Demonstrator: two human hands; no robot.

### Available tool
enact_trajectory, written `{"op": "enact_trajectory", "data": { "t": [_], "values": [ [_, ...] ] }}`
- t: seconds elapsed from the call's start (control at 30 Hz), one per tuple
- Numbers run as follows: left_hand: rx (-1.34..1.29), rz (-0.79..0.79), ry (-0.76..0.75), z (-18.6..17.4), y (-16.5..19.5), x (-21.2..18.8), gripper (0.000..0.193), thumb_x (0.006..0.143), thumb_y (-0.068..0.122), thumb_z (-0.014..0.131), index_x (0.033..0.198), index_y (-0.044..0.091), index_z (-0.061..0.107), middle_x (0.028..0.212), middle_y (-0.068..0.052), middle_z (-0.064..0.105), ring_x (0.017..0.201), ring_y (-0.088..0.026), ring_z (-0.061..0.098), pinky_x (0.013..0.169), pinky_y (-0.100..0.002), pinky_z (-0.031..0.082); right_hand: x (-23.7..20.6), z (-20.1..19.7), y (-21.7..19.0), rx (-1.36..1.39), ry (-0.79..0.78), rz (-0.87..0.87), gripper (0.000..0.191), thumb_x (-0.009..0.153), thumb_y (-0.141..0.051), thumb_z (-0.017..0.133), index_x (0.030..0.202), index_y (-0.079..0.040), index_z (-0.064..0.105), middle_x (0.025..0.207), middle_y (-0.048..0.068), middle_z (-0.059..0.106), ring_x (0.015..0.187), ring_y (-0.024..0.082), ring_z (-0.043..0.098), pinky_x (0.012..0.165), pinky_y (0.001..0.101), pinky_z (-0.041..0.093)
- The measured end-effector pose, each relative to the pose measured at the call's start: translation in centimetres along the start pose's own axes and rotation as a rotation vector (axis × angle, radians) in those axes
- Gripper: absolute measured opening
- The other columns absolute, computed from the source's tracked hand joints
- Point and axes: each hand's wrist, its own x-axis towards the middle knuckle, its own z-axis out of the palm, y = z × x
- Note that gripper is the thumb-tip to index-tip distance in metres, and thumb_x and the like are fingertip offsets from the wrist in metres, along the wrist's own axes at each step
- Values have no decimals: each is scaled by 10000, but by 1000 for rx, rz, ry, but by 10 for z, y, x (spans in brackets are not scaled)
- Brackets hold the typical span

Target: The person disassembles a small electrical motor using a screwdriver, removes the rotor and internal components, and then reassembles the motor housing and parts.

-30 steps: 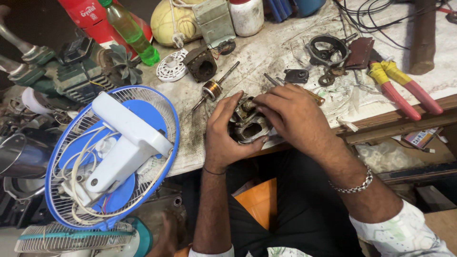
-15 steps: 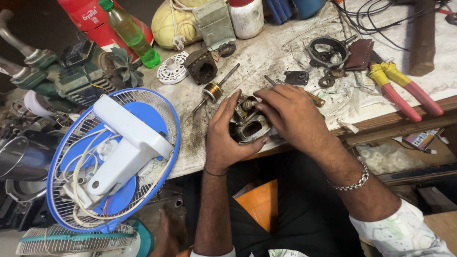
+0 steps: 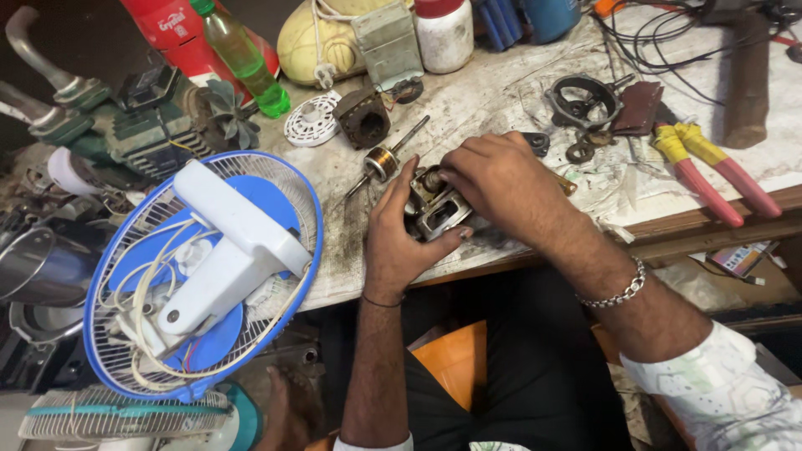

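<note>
We sit at a cluttered, grimy workbench (image 3: 501, 100), its wooden front edge running across in front of our lap.

Far left, at nine o'clock from the hands, a blue fan (image 3: 205, 271) lies face down against the bench, its white neck and cord on top of the grille, probably set there to keep its back reachable. Above it, near eleven o'clock, a green bottle (image 3: 242, 54) leans on a red container, beside a dark vise-like tool that we cannot make out clearly.

Just beyond our left thumb, at twelve o'clock, a rotor (image 3: 384, 160) with a copper winding and a long shaft lies loose on the bench, and behind it a dark square motor block (image 3: 363, 119).

Our left hand (image 3: 401, 238) cups the motor housing (image 3: 439, 213) from below and from the side, fingers curled around it, steadying it just above the bench edge. Our right hand (image 3: 501, 179) comes over the top, fingers bent and pinching at something on the upper end of the housing. What they pinch is hidden beneath the knuckles, and we cannot tell whether it is a screw, a bushing or a small tool.

At two o'clock sit a black ring (image 3: 585, 100) and small metal parts. At three o'clock, pliers (image 3: 710, 171) with red and yellow handles lie near the bench edge. The items along the back of the bench are cut off by the top of the picture.
</note>
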Motion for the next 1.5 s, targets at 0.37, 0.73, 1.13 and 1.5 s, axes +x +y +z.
{"op": "enact_trajectory", "data": {
  "t": [0.37,0.73,1.13,1.5],
  "values": [
    [12,-7,27,1,-5,0,1103,657,530,942,1522,15,492,1360,-203,664,1264,-332,683,1070,-414,556,13,-4,10,94,-127,46,255,935,-258,732,1056,-33,732,912,121,718,870,267,703,826,425,567],
    [11,-52,9,5,-12,-1,1130,649,625,904,1540,70,485,1271,-154,683,1179,-279,721,992,-412,609,22,1,14,-117,-235,2,294,974,-347,708,977,-55,740,870,100,717,893,229,705,923,457,531],
    [26,2,27,2,-9,0,1107,617,513,970,1510,49,508,1397,-187,632,1277,-323,671,1061,-425,571,18,-10,11,-70,-205,-54,250,907,-278,728,1025,-58,742,894,96,707,899,245,691,855,462,510],
    [19,-31,17,-1,-5,1,1071,608,475,959,1501,69,528,1411,-183,628,1266,-326,678,1054,-431,572,18,-16,12,-36,-219,-25,305,903,-318,713,1087,-77,738,879,74,706,887,245,691,860,466,519]
  ]
}}
